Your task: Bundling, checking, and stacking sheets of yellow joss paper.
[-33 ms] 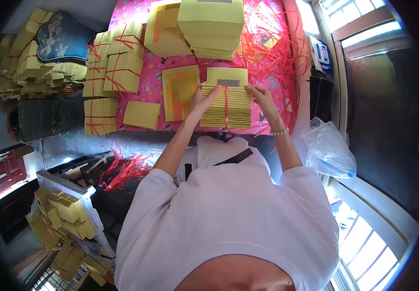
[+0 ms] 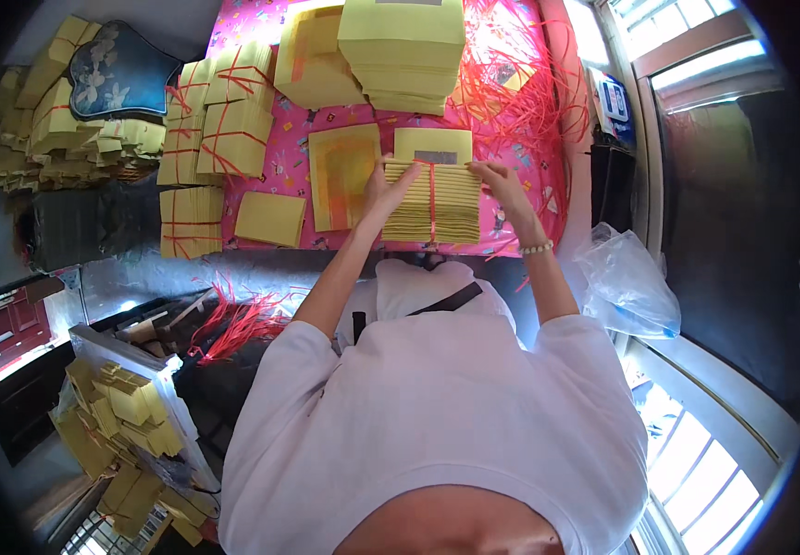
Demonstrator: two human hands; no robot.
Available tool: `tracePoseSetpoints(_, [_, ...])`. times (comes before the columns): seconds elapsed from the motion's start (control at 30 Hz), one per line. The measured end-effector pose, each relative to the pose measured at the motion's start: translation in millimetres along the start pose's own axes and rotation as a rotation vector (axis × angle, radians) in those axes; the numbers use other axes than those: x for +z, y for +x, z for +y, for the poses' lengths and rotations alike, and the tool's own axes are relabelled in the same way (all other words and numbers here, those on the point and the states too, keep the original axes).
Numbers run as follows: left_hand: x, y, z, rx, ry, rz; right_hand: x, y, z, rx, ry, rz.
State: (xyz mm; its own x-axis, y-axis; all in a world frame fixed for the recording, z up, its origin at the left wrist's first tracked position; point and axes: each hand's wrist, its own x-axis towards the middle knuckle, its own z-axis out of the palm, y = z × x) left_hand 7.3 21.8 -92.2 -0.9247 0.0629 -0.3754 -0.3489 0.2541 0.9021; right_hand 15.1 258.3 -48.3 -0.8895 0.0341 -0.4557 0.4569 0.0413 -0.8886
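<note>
A thick bundle of folded yellow paper lies at the near edge of the pink table, with a red strap running down its middle. My left hand grips the bundle's left side, its thumb laid over the top toward the strap. At the far right corner, the closed fingers of my right hand hold the bundle's edge. Just behind lies a flat yellow sheet stack with a grey patch. Left of my left hand rests a yellow pad with an orange print.
Tall yellow paper stacks stand farther back. Strapped bundles line the left side, beside a smaller yellow block. Loose red straps tangle at the far right. A clear plastic bag hangs right of the table.
</note>
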Motion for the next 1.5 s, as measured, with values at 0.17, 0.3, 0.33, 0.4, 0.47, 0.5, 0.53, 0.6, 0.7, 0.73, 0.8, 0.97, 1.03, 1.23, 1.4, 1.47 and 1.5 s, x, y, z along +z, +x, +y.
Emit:
tracePoseSetpoints(0.17, [20, -28, 52, 0.483, 0.569, 0.442, -14, 12, -3, 0.061, -0.139, -0.126])
tracePoseSetpoints(0.3, [56, -38, 57, 0.490, 0.835, 0.369, -9, 19, 12, 0.015, -0.121, -0.089])
tracePoseSetpoints(0.33, [61, -37, 56, 0.487, 0.835, 0.374, -7, 16, 13, -0.070, -0.087, -0.095])
tracePoseSetpoints(0.4, [65, -34, 54, 0.447, 0.935, 0.352, -4, 17, 14, -0.157, -0.053, -0.106])
tracePoseSetpoints(0.47, [66, -35, 55, 0.440, 0.938, 0.339, -3, 18, 21, -0.259, -0.029, -0.090])
tracePoseSetpoints(0.5, [67, -35, 55, 0.434, 0.941, 0.327, -4, 19, 23, -0.258, -0.029, -0.092])
tracePoseSetpoints(0.53, [67, -35, 56, 0.432, 0.941, 0.327, -4, 18, 23, -0.264, -0.098, -0.067])
tracePoseSetpoints(0.6, [68, -36, 57, 0.436, 0.947, 0.340, -1, 16, 22, -0.269, -0.168, -0.043])
tracePoseSetpoints(0.7, [66, -33, 53, 0.454, 0.923, 0.360, 6, 13, 25, -0.337, -0.207, -0.023])
tracePoseSetpoints(0.73, [64, -31, 54, 0.455, 0.922, 0.363, 10, 8, 28, -0.346, -0.139, 0.031])
tracePoseSetpoints(0.8, [56, -29, 53, 0.419, 0.806, 0.298, 16, 4, 36, -0.359, -0.072, 0.084])
tracePoseSetpoints(0.97, [12, -32, 35, 0.342, 0.635, 0.398, 25, -25, 42, -0.348, -0.050, -0.037])
tracePoseSetpoints(1.03, [8, -35, 28, 0.181, 0.584, 0.352, 27, -34, 35, -0.267, 0.104, -0.188])
tracePoseSetpoints(1.23, [2, -27, 3, -0.076, 0.093, 0.018, 29, -35, 40, -0.295, 0.108, -0.162])
tracePoseSetpoints(1.4, [10, -30, -5, -0.028, -0.149, 0.137, 29, -34, 45, -0.338, 0.101, -0.179])
tracePoseSetpoints(1.47, [8, -31, 0, -0.035, -0.079, 0.124, 30, -34, 46, -0.345, 0.091, -0.175])
tracePoseSetpoints(1.5, [6, -32, 2, -0.041, -0.011, 0.108, 30, -35, 46, -0.295, 0.132, -0.156])
